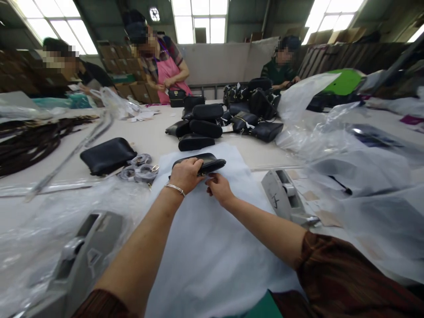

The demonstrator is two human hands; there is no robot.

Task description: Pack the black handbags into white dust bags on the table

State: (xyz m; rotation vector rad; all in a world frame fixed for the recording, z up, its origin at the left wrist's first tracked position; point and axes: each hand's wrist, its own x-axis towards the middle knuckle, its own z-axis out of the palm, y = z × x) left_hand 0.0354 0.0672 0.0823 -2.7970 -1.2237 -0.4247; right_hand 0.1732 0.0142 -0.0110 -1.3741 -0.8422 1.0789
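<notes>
A small black bag (212, 165) is held up over a pale sheet (198, 247) spread on the table. My left hand (187, 174), with a silver bangle at the wrist, is wrapped round the bag's near left side. Just below its right part is my right hand (218, 187), fingers curled in a pinch near the bag's lower edge. What those fingertips hold is too small to make out. To the left lie another black bag (107, 155) and some wrapped straps (139, 170) with metal clasps.
Several black bags (207, 128) are piled beyond my hands. Grey tape dispensers stand at right (285, 194) and lower left (89, 251). Clear plastic bags (364, 176) cover the right side; dark strips (33, 141) lie far left. Across the table are three people, one in a pink apron (170, 73).
</notes>
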